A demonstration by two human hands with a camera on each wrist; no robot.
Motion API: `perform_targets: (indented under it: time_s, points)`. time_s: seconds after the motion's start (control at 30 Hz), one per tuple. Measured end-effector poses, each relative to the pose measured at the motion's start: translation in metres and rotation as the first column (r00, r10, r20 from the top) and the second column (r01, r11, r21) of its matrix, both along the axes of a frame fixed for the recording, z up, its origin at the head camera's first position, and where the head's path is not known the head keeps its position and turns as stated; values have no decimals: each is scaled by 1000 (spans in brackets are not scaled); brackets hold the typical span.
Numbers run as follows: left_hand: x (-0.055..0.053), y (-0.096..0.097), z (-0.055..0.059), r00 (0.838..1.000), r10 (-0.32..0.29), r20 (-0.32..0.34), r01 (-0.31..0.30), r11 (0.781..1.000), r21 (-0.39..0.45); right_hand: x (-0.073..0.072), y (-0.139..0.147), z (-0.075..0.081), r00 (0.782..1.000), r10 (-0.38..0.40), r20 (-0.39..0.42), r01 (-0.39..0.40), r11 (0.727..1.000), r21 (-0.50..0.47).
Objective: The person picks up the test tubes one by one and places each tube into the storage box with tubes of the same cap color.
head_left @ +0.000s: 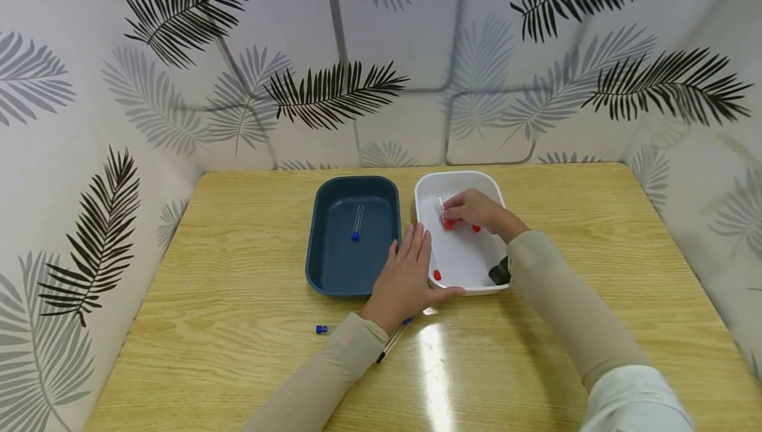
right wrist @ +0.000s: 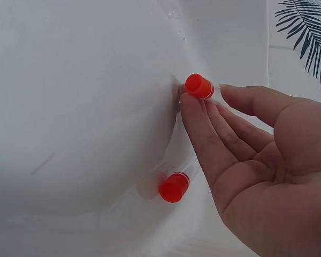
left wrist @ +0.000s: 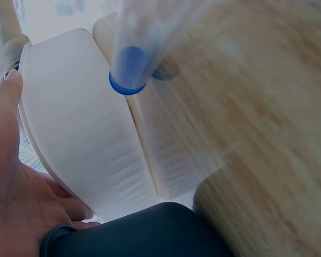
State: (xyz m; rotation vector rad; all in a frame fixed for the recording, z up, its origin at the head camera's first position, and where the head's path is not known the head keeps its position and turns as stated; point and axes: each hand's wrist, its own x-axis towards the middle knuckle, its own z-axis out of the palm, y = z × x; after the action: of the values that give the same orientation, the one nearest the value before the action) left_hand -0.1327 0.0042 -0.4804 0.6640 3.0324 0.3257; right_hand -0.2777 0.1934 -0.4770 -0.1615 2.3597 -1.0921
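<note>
Pale walls (head_left: pixel 399 35) behind and on both sides, printed with black and grey leaves (head_left: pixel 333 96) plus rounded grey outlines (head_left: pixel 337 22). Yellowish wood-grain table (head_left: pixel 238 253) right in front of the back one. Bright glare streak (head_left: pixel 436 372) on its near side.

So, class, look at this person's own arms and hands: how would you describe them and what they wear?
The left hand and right hand are bare, with no gloves. The left sleeve and right sleeve are beige, close-fitting and reach the wrist area. Farther up on the right, a whitish sleeve shows over the beige.
</note>
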Motion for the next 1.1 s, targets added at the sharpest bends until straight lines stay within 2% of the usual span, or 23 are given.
perform_targets:
  time_s: [0.53,1.1]
  points:
    - [1,1,1,1000,8,24,-8,1000,-3,1,1,-3,990,-43,137,56,994,-92]
    - [0,1,0,1000,2,17,-2,1000,13,5,-5,-1,989,-73,131,84,993,-84]
